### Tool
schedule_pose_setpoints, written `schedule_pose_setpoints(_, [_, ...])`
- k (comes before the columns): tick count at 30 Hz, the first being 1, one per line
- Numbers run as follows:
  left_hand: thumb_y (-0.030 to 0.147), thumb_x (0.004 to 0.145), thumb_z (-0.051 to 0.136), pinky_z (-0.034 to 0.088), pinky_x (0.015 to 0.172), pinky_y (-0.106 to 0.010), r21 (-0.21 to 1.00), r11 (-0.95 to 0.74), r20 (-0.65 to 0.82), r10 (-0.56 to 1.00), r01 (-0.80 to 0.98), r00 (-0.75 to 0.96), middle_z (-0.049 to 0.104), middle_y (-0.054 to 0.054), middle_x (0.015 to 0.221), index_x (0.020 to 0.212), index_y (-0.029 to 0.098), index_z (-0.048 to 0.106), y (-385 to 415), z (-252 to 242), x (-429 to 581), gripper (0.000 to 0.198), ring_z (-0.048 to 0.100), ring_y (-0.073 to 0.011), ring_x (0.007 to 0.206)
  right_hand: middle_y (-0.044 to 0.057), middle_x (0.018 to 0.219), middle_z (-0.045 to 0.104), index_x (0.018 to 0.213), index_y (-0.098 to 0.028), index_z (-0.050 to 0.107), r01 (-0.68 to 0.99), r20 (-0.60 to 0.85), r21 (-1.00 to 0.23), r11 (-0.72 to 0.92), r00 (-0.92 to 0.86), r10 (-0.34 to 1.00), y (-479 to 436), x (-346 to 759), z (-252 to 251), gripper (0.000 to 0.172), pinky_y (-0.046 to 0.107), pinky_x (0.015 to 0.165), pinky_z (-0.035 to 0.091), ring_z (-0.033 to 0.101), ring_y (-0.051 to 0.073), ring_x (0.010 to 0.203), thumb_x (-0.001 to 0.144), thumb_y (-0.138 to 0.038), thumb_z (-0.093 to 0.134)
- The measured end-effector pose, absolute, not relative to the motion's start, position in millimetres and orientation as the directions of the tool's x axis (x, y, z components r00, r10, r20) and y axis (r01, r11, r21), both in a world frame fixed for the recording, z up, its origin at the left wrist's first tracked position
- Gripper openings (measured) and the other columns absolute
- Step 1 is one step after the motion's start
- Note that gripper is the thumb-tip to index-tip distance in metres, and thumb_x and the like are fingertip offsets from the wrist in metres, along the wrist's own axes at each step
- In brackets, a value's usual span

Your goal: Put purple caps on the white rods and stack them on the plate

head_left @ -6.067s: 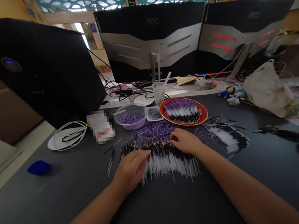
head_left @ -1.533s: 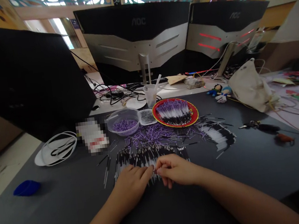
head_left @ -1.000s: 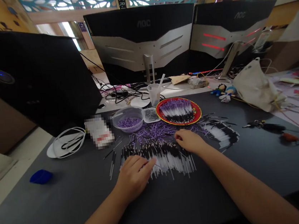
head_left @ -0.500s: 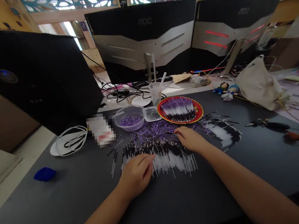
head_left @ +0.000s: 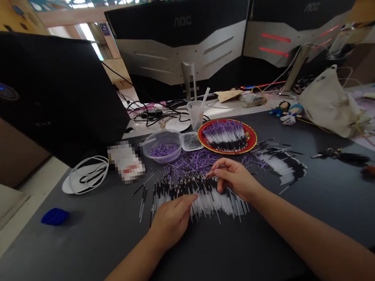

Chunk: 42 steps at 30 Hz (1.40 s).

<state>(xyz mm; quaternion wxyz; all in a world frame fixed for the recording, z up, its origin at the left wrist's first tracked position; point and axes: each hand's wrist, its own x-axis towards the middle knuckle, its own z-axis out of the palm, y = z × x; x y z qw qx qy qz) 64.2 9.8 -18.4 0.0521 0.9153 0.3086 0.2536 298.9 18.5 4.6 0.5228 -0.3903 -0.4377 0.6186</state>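
Note:
My left hand (head_left: 174, 217) is closed, with the end of a thin white stick (head_left: 197, 190) showing at the thumb and forefinger. Beneath and around it lies a wide row of white sticks with black upper ends and pale tips (head_left: 226, 201). Over the right part of that row is my right hand (head_left: 235, 178), thumb and fingertips pinched together. Whatever sits in that pinch is too small to name. Behind the hands, small purple pieces (head_left: 196, 159) are scattered in a heap. More purple pieces (head_left: 164, 151) fill part of a clear round bowl (head_left: 148, 150).
A red plate (head_left: 253, 135) holds sticks with purple ends. Beside it stand a small clear tray (head_left: 192, 148) and a plastic cup (head_left: 195, 117). Another stick pile (head_left: 283, 168) and pliers (head_left: 341, 156) lie right. A blue cup-like object (head_left: 54, 216) and coiled white cable (head_left: 105, 174) lie left.
My right hand has come from the purple heap toward me and slightly left, nearer my left hand. My left hand stays nearly in place. The view has shifted slightly.

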Motion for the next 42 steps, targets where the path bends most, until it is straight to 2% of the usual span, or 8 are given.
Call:
schedule_pose_setpoints(18, [0.014,0.091,0.038,0.054,0.078,-0.031,0.305,-0.779,0.399,0.627,0.548,0.669,0.067,-0.005,0.107,0.112,0.02,0.053,8.7,-20.4,65.2,0.027,0.066,-0.0169,0.093,0.0,0.089,0.068,0.083,-0.02,0.059,-0.32,0.033,-0.947,-0.031,-0.192,0.981,19.5,299.3,-1.1,0.012,0.022,0.048,0.048,0.06,0.007,0.049,0.078,-0.028,0.067])
schedule_pose_setpoints(22, [0.021,0.093,0.039,0.054,0.076,-0.03,0.367,-0.738,0.396,0.675,0.566,0.622,0.068,-0.004,0.105,0.127,0.022,0.041,7.2,-22.1,66.7,0.034,0.067,-0.0163,0.09,0.001,0.084,0.067,0.082,-0.018,0.061,-0.208,0.018,-0.977,-0.041,-0.271,0.962,15.8,292.0,-1.9,0.012,0.022,0.049,0.048,0.059,0.007,0.05,0.075,-0.027,0.067])
schedule_pose_setpoints(25, [0.021,0.093,0.039,0.054,0.077,-0.031,0.363,-0.74,0.402,0.672,0.566,0.621,0.068,-0.004,0.106,0.137,0.022,0.029,7.4,-23.6,66.9,0.044,0.067,-0.0168,0.091,0.003,0.09,0.066,0.093,-0.019,0.061,-0.039,-0.069,-0.995,-0.092,-0.402,0.913,12.4,286.5,-2.6,0.021,0.022,0.048,0.048,0.06,0.008,0.054,0.073,-0.026,0.067])
schedule_pose_setpoints(28, [0.021,0.093,0.04,0.054,0.078,-0.031,0.329,-0.758,0.412,0.652,0.563,0.637,0.068,-0.005,0.107,0.132,0.022,0.038,8.1,-23.0,66.7,0.039,0.066,-0.017,0.092,0.002,0.087,0.065,0.097,-0.02,0.061,0.058,-0.074,-0.997,-0.055,-0.394,0.916,12.1,285.8,-3.0,0.025,0.022,0.049,0.047,0.06,0.009,0.055,0.074,-0.028,0.066])
schedule_pose_setpoints(32, [0.024,0.092,0.043,0.054,0.077,-0.029,0.347,-0.741,0.42,0.671,0.575,0.612,0.069,-0.004,0.101,0.115,0.021,0.056,9.0,-18.9,66.9,0.026,0.067,-0.0165,0.088,-0.002,0.064,0.059,0.077,-0.018,0.063,0.064,0.034,-0.997,0.052,-0.249,0.968,16.4,292.9,0.2,0.014,0.022,0.048,0.044,0.054,0.008,0.048,0.076,-0.032,0.065])
schedule_pose_setpoints(34, [0.025,0.091,0.046,0.053,0.078,-0.029,0.403,-0.694,0.436,0.718,0.596,0.542,0.069,-0.004,0.098,0.109,0.02,0.06,10.9,-18.0,66.4,0.023,0.066,-0.0163,0.087,-0.001,0.066,0.062,0.074,-0.018,0.063,0.055,0.063,-0.996,0.074,-0.174,0.983,19.1,298.3,2.6,0.015,0.022,0.046,0.042,0.052,0.008,0.047,0.075,-0.033,0.065])
schedule_pose_setpoints(37, [0.027,0.087,0.05,0.053,0.076,-0.028,0.582,-0.57,0.431,0.821,0.581,0.374,0.068,-0.004,0.098,0.099,0.02,0.063,17.3,-19.9,64.7,0.019,0.065,-0.0156,0.085,0.0,0.069,0.064,0.074,-0.019,0.063,0.048,0.08,-0.995,0.085,-0.093,0.992,22.8,305.3,4.4,0.015,0.023,0.048,0.042,0.052,0.008,0.047,0.075,-0.034,0.065])
schedule_pose_setpoints(42, [0.037,0.083,0.056,0.054,0.062,-0.025,0.903,-0.253,0.217,0.966,0.348,0.138,0.068,-0.004,0.081,0.092,0.016,0.061,29.9,-25.1,63.0,0.024,0.065,-0.0145,0.068,0.0,0.061,0.061,0.074,-0.018,0.063,0.227,0.006,-0.972,0.064,-0.251,0.968,21.3,305.7,2.9,0.007,0.023,0.051,0.041,0.054,0.011,0.054,0.073,-0.024,0.065])
